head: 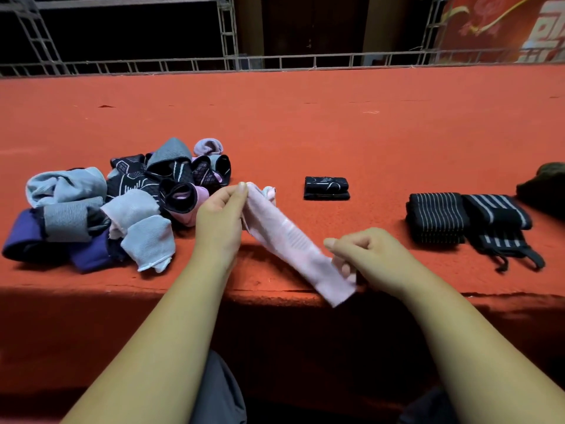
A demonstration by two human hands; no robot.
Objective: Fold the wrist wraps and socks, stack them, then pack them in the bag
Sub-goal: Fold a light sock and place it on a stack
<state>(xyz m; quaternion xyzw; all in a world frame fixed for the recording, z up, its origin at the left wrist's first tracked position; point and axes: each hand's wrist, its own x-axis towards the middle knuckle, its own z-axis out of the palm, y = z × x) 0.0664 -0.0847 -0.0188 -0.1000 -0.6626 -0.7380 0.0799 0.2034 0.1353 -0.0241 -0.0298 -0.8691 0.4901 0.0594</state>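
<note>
Mid-frame, the left hand [219, 216] pinches one end of a pink sock [286, 240], the right hand [365, 255] grips the other (pulled taut, slanting above the red ledge [305, 123]).

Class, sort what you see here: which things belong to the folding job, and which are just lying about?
Job: pink sock, pinched between left hand and right hand; sock pile; folded black sock; striped wrist wraps.
Lying about: metal railing; red banner; dark bundle at right edge (unclear).
</note>
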